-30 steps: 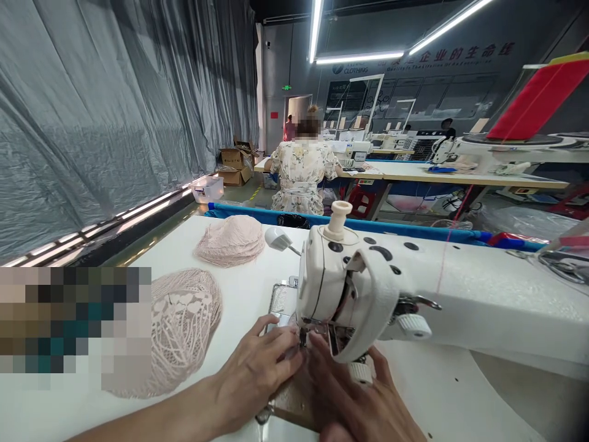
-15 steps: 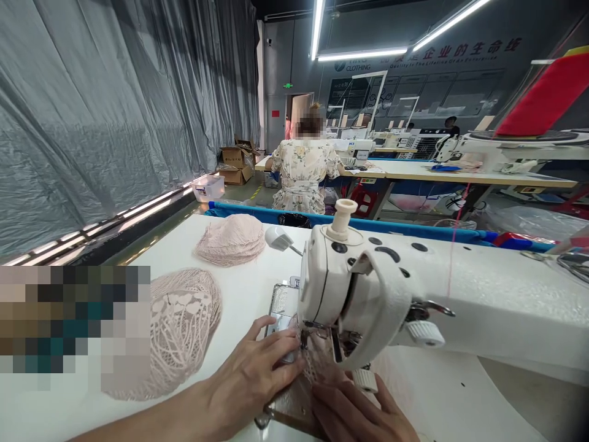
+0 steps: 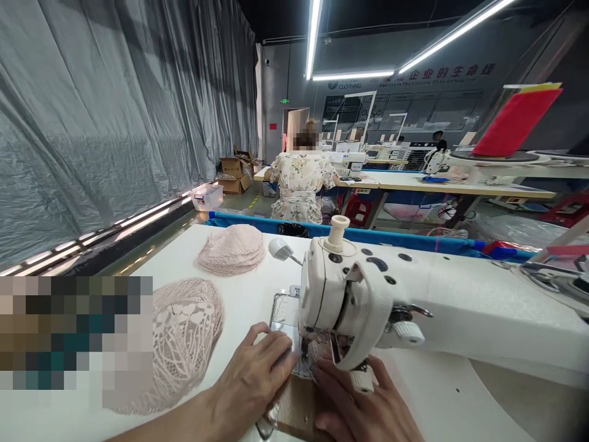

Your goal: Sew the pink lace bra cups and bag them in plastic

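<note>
A white sewing machine [image 3: 331,288] stands over the work table, its needle area partly hidden behind the head. Pale pink lace [image 3: 321,348] lies at the presser foot, mostly covered by the machine and fingers. My right hand [image 3: 368,402] reaches under the head from the right, its fingers pressed on the lace. On the metal plate left of the foot rests my left hand [image 3: 257,374], fingers bent and laid down, with no cloth visible in it. Two piles of pink lace pieces sit to the left, a nearer pile [image 3: 186,344] and a farther pile [image 3: 232,248].
A blue cloth trough [image 3: 391,236] runs along the table's far edge. Beyond it a person in a floral dress [image 3: 301,184] sits at another table. A small white lamp [image 3: 280,248] juts beside the machine head. Cardboard boxes [image 3: 235,175] stand by the grey curtain.
The lace that showed between my hands has shifted away under the machine head, baring the plate. My right hand has moved slightly forward; my left fingers have drawn closer together. The view has tilted up.
</note>
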`<state>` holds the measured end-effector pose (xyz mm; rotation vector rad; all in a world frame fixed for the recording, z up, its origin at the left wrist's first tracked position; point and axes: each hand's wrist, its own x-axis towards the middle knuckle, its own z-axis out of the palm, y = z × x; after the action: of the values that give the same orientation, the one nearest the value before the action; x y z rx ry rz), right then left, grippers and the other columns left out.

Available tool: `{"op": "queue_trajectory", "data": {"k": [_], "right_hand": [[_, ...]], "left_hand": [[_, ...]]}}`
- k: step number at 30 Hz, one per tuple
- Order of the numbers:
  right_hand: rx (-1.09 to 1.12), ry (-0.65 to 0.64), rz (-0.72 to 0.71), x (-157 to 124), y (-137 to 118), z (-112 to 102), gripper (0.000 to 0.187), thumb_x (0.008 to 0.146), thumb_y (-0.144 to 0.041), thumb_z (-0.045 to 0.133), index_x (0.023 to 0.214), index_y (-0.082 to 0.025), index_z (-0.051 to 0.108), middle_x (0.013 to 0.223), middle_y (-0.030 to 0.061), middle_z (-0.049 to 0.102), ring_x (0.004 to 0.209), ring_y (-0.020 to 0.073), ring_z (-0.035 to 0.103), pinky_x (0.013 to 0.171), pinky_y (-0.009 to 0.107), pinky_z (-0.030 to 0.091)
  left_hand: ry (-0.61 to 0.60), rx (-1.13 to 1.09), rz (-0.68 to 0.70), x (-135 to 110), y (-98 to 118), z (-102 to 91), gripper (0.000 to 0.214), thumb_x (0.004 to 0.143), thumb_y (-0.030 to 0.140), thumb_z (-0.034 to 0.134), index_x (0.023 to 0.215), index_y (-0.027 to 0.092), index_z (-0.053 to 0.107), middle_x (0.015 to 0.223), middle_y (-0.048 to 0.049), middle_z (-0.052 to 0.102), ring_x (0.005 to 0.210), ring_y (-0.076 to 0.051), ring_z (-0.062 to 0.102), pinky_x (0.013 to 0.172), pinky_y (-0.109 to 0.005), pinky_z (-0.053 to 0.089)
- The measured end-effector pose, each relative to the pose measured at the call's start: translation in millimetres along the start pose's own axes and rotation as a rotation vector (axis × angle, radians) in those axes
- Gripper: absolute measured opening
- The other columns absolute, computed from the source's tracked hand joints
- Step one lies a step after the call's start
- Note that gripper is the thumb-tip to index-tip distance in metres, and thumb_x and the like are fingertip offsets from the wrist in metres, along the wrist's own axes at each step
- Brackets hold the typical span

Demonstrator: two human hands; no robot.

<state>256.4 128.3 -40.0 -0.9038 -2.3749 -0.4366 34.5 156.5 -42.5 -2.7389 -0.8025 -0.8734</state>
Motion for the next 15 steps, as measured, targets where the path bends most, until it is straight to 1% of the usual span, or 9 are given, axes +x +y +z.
{"op": "queue_trajectory", "data": {"k": [4,6,8,10,11,12,13,14,15], "right_hand": [[0.003,0.002,0.075,-0.4,-3.5,8.3,0.032,0.099,-0.037,0.039,0.106,-0.017,0.063,0.101,0.0087,0.071,0.089,0.0211,0.066,0.086,0.038,0.037],[0.014,0.034,0.099,-0.6,-5.5,12.2,0.029,0.1,-0.029,0.037,0.102,-0.016,0.063,0.096,0.0097,0.071,0.08,0.0209,0.066,0.079,0.037,0.041],[0.039,0.057,0.103,-0.4,-9.9,12.8,0.028,0.098,-0.018,0.035,0.092,-0.016,0.062,0.084,0.0087,0.069,0.068,0.0191,0.063,0.068,0.033,0.044],[0.08,0.046,0.095,-0.5,-20.5,8.3,0.029,0.096,-0.013,0.035,0.083,-0.017,0.06,0.072,0.0057,0.065,0.061,0.0172,0.059,0.059,0.028,0.043],[0.139,0.012,0.092,-1.1,-28.8,4.1,0.027,0.095,-0.013,0.037,0.082,-0.018,0.059,0.07,0.0045,0.063,0.06,0.0163,0.059,0.056,0.026,0.043],[0.224,-0.028,0.108,-2.2,-38.9,-1.3,0.024,0.095,-0.013,0.039,0.082,-0.018,0.058,0.07,0.0038,0.062,0.061,0.0155,0.059,0.056,0.024,0.044],[0.33,-0.074,0.135,-3.9,-50.3,-7.5,0.021,0.094,-0.013,0.041,0.083,-0.019,0.058,0.07,0.003,0.062,0.062,0.0144,0.06,0.056,0.022,0.046],[0.443,-0.126,0.165,-6.5,-62.4,-14.3,0.019,0.093,-0.014,0.043,0.085,-0.02,0.059,0.071,0.0023,0.062,0.062,0.0133,0.06,0.056,0.02,0.046],[0.543,-0.174,0.196,-9.9,-74.3,-21.3,0.018,0.093,-0.014,0.044,0.087,-0.021,0.059,0.071,0.0014,0.063,0.06,0.0122,0.06,0.055,0.018,0.047]], "left_hand": [[-0.036,-0.106,-0.067,-4.8,0.3,-2.9,0.029,0.092,0.003,0.034,0.106,0.01,0.058,0.091,-0.0104,0.062,0.083,-0.02,0.058,0.079,-0.038,0.043],[-0.092,-0.226,-0.179,-5.8,3.8,-9.9,0.031,0.09,0.005,0.033,0.105,0.013,0.059,0.095,-0.0112,0.06,0.086,-0.022,0.057,0.077,-0.038,0.045],[-0.179,-0.426,-0.395,-6.7,11.4,-19.5,0.028,0.091,0.013,0.036,0.104,0.015,0.06,0.096,-0.0107,0.06,0.088,-0.022,0.056,0.078,-0.037,0.046],[-0.287,-0.76,-0.687,-9.5,23.4,-28.5,0.026,0.093,0.029,0.041,0.105,0.015,0.059,0.091,-0.009,0.059,0.083,-0.021,0.058,0.075,-0.035,0.048],[-0.333,-0.962,-0.832,-12.2,30.7,-31.9,0.033,0.091,0.04,0.045,0.107,0.013,0.057,0.087,-0.008,0.058,0.079,-0.021,0.06,0.072,-0.034,0.049],[-0.365,-1.157,-0.959,-15.8,38.5,-34.2,0.046,0.087,0.052,0.05,0.109,0.012,0.055,0.084,-0.0072,0.058,0.075,-0.02,0.061,0.069,-0.033,0.05],[-0.373,-1.325,-1.054,-20.3,46.7,-35.6,0.058,0.081,0.061,0.055,0.111,0.011,0.053,0.082,-0.0065,0.058,0.072,-0.019,0.062,0.066,-0.031,0.05],[-0.356,-1.445,-1.112,-25.3,55.0,-36.3,0.067,0.075,0.066,0.06,0.11,0.009,0.052,0.08,-0.0063,0.059,0.07,-0.019,0.062,0.065,-0.03,0.05],[-0.326,-1.512,-1.138,-30.7,63.0,-36.7,0.072,0.069,0.068,0.065,0.108,0.009,0.052,0.079,-0.0062,0.06,0.07,-0.018,0.062,0.066,-0.029,0.049]]}}
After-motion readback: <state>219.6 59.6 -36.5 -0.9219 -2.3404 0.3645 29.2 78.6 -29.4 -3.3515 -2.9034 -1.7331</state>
